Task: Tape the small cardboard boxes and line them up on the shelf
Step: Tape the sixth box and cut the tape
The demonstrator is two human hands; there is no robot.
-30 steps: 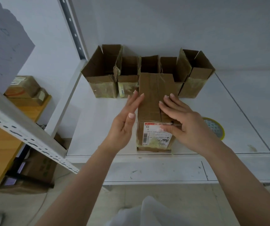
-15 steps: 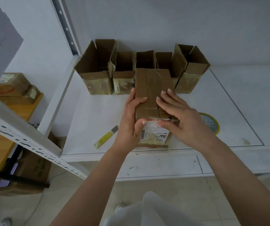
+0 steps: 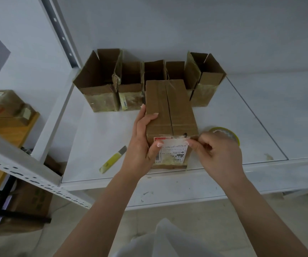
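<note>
Standing between both hands, the closed box (image 3: 169, 115) is gripped by the left hand (image 3: 142, 145) and pinched by the right hand (image 3: 218, 154).

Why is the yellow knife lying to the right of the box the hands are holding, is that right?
Not quite. The head view shows the yellow knife lying on the shelf to the left of the box, beside the left hand. On the right, behind the right hand, is the tape roll.
</note>
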